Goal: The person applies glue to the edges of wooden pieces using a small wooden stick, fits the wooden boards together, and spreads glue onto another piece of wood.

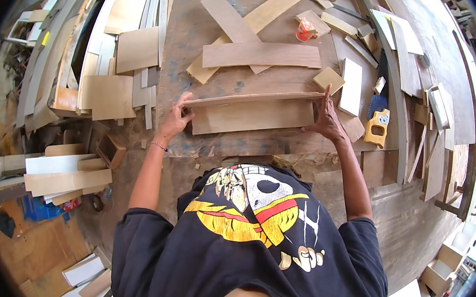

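Two long wooden boards lie in front of me on the workbench. One board (255,118) shows its broad face, and along its far side another board (254,97) stands with its edge up; whether they are fastened together I cannot tell. My left hand (177,119) grips the left end of the pair, fingertips at the upright board and thumb lower down. At the right end, my right hand (329,121) holds the boards with its fingers stretched up along the end and the thumb against the near board.
Loose planks (262,56) lie crossed beyond the boards. A red cup (305,30) stands farther back. To the right are a small wood square (329,80), a white block (351,86) and a handsaw with a yellow handle (377,128). Offcuts (138,49) pile up on the left.
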### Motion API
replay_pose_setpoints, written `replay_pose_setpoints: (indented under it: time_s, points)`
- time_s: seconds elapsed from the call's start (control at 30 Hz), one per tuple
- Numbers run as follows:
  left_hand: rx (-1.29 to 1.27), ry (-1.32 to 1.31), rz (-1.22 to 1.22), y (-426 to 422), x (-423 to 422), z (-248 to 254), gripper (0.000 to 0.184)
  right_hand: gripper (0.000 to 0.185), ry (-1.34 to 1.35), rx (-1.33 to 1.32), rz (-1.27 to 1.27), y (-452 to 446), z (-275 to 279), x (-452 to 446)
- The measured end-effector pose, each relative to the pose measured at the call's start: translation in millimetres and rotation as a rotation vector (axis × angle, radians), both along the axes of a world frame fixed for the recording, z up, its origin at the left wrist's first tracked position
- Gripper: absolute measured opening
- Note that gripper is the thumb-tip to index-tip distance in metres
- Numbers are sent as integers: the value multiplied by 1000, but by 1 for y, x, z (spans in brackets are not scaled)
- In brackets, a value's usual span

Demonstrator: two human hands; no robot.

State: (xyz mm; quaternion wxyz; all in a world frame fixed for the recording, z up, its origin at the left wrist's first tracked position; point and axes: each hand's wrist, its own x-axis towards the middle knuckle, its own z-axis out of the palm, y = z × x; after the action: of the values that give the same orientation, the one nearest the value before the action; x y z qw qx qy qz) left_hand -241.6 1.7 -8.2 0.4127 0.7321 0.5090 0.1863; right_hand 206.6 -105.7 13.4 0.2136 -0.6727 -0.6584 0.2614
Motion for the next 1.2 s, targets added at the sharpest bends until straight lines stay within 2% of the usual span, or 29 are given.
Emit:
replay_pose_setpoints:
  time_s: [0.03,0.07,0.13,0.17,0.23,0.43,0.53,0.7,0.8,0.87,0.93,1.07,1.13,1.2]
  points:
    - [21,21,-58,-1,-3,0,78,147,-41,52,0,0,-1,0]
    - [21,24,-55,-1,-7,0,78,148,-33,50,-5,0,-1,-1]
    - [-130,148,-105,-7,-1,22,121,148,-30,57,2,0,-7,1]
    - [-130,149,-100,-10,2,27,121,148,-32,64,5,1,-9,2]
    - [-24,341,-172,-15,7,32,145,149,-7,12,6,2,-8,4]
    - [131,303,-109,-22,7,15,147,151,39,-75,-3,2,-1,2]
    - [46,245,-75,-23,7,17,146,150,12,-54,-7,1,-2,0]
    - [54,241,-89,-24,9,19,142,146,-11,8,-21,-7,-3,-1]
    - [96,186,-57,-32,6,18,139,140,275,-29,-113,-16,-2,-5]
    - [112,122,-31,-38,6,20,138,139,235,-32,-125,-19,-6,-7]
    - [87,86,36,-45,5,21,130,130,109,6,-119,-19,-14,-8]
    - [152,127,33,-51,2,13,117,122,180,30,-157,-21,-8,-12]
    - [147,103,46,-52,2,11,104,117,85,-10,-137,-20,-11,-10]
    - [150,85,52,-52,3,12,101,116,55,-7,-120,-19,-15,-8]
